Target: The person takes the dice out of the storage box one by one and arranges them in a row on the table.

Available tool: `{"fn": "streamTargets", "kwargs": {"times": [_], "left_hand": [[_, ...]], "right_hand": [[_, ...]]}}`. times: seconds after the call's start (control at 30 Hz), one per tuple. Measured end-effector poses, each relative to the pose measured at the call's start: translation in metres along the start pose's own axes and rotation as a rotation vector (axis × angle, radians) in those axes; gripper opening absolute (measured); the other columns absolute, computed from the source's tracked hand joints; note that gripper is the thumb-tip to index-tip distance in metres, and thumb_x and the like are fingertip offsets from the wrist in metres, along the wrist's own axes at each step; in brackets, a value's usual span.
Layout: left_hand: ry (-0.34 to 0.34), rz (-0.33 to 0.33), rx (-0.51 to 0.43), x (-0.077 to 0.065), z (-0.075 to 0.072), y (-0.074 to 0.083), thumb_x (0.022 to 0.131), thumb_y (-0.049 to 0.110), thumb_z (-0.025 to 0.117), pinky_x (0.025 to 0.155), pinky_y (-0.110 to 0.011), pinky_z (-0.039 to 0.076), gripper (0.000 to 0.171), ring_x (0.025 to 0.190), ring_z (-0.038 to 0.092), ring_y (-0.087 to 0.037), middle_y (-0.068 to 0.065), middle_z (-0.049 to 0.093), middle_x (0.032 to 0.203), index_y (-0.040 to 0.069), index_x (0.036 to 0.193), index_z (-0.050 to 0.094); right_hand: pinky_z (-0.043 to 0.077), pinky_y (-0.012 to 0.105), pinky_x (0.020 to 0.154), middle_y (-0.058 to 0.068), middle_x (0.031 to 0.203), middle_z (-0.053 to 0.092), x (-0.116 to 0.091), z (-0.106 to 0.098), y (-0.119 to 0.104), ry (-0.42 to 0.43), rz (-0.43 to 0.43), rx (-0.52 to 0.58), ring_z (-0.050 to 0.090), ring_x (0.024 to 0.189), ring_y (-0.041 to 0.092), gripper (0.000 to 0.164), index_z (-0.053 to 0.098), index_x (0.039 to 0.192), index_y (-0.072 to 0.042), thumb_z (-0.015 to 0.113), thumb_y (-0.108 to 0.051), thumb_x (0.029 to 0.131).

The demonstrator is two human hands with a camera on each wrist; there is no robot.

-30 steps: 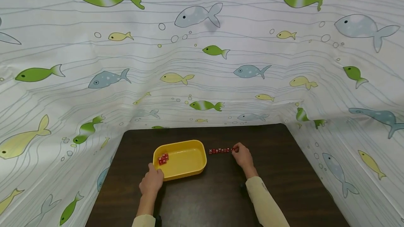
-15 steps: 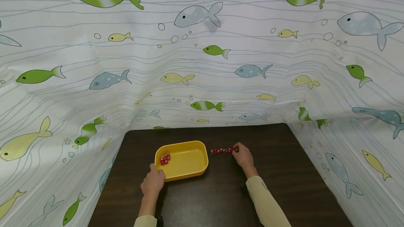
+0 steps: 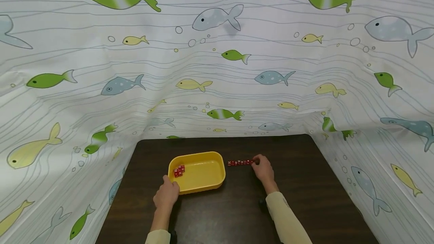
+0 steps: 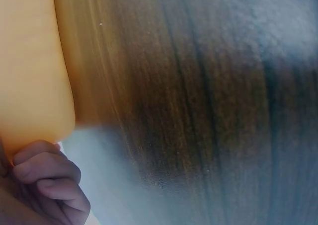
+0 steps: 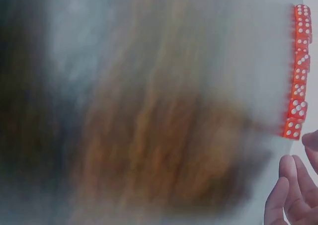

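My left hand (image 3: 167,193) grips the near left corner of a yellow plastic tray (image 3: 201,190); its curled fingers show under the tray wall (image 4: 30,61) in the left wrist view. Several red dice (image 3: 179,171) with white pips sit in a cluster at the tray's left end. To the right of the tray, a straight row of red dice (image 3: 239,162) lies on the table. My right hand (image 3: 263,168) is at the right end of that row. In the right wrist view its fingertips are just off the end die (image 5: 292,128), with nothing between them.
The dark wood-grain table (image 3: 217,221) has its far edge just behind the tray. A white curtain (image 3: 217,63) printed with fish hangs around the back and both sides.
A small gap before the last die at my right hand has closed, and the row is now continuous. My left hand keeps its grip on the tray. The head view has shifted slightly.
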State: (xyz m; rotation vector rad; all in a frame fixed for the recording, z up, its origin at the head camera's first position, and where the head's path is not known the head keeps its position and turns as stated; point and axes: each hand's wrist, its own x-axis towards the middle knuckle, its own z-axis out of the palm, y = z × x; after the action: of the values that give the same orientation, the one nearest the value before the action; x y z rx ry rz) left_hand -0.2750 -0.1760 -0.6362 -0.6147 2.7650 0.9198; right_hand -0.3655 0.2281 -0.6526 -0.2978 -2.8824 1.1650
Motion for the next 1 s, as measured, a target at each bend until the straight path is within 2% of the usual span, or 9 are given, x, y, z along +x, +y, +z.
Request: {"fn": "streamTargets", "kwargs": {"times": [0.17, 0.33, 0.53, 0.63, 0.83, 1.0], "left_hand": [[0.012, 0.007, 0.000, 0.001, -0.001, 0.000, 0.107, 0.027, 0.043, 0.070, -0.048, 0.043, 0.049, 0.071, 0.056, -0.034, -0.017, 0.055, 0.083, -0.004, 0.144, 0.034], [0.005, -0.002, 0.011, 0.000, -0.002, -0.003, 0.107, 0.027, 0.043, 0.070, -0.047, 0.043, 0.049, 0.071, 0.056, -0.033, -0.017, 0.055, 0.083, -0.004, 0.144, 0.033], [0.011, -0.005, 0.008, -0.002, -0.004, -0.004, 0.108, 0.027, 0.044, 0.069, -0.045, 0.043, 0.049, 0.070, 0.055, -0.033, -0.017, 0.055, 0.083, -0.005, 0.142, 0.034], [0.006, -0.005, 0.008, -0.003, -0.004, -0.003, 0.108, 0.027, 0.045, 0.069, -0.045, 0.044, 0.050, 0.069, 0.055, -0.033, -0.017, 0.055, 0.083, -0.006, 0.143, 0.034], [0.008, -0.005, 0.011, -0.005, -0.003, -0.002, 0.107, 0.027, 0.045, 0.069, -0.046, 0.044, 0.050, 0.069, 0.055, -0.033, -0.017, 0.055, 0.082, -0.006, 0.143, 0.034], [0.003, 0.006, -0.001, -0.005, 0.000, 0.000, 0.107, 0.027, 0.044, 0.068, -0.045, 0.043, 0.050, 0.070, 0.055, -0.032, -0.017, 0.055, 0.083, -0.005, 0.144, 0.033]], "right_hand": [[0.053, 0.056, 0.083, 0.014, 0.132, 0.065, -0.003, 0.002, -0.018, 0.028, -0.073, -0.054, 0.064, 0.091, 0.028, 0.026, 0.071, 0.128, -0.011, 0.068, -0.021, 0.104], [0.052, 0.051, 0.074, 0.009, 0.131, 0.066, -0.006, 0.013, -0.044, 0.040, -0.145, -0.071, 0.061, 0.079, 0.023, 0.024, 0.073, 0.127, -0.013, 0.068, -0.022, 0.105], [0.057, 0.053, 0.086, 0.003, 0.122, 0.073, -0.009, 0.025, -0.082, 0.046, -0.171, -0.039, 0.068, 0.094, 0.023, 0.019, 0.074, 0.122, -0.018, 0.070, -0.023, 0.103], [0.057, 0.050, 0.087, 0.000, 0.115, 0.075, -0.012, 0.032, -0.099, 0.041, -0.193, -0.018, 0.068, 0.093, 0.021, 0.019, 0.073, 0.121, -0.020, 0.071, -0.022, 0.103], [0.058, 0.041, 0.077, 0.001, 0.108, 0.074, -0.024, 0.053, -0.133, -0.053, -0.330, -0.006, 0.063, 0.081, 0.016, 0.020, 0.073, 0.122, -0.017, 0.071, -0.019, 0.102], [0.057, 0.032, 0.076, -0.003, 0.108, 0.076, -0.035, 0.079, -0.154, -0.147, -0.444, -0.108, 0.060, 0.080, 0.011, 0.022, 0.074, 0.124, -0.018, 0.071, -0.021, 0.102]]}}
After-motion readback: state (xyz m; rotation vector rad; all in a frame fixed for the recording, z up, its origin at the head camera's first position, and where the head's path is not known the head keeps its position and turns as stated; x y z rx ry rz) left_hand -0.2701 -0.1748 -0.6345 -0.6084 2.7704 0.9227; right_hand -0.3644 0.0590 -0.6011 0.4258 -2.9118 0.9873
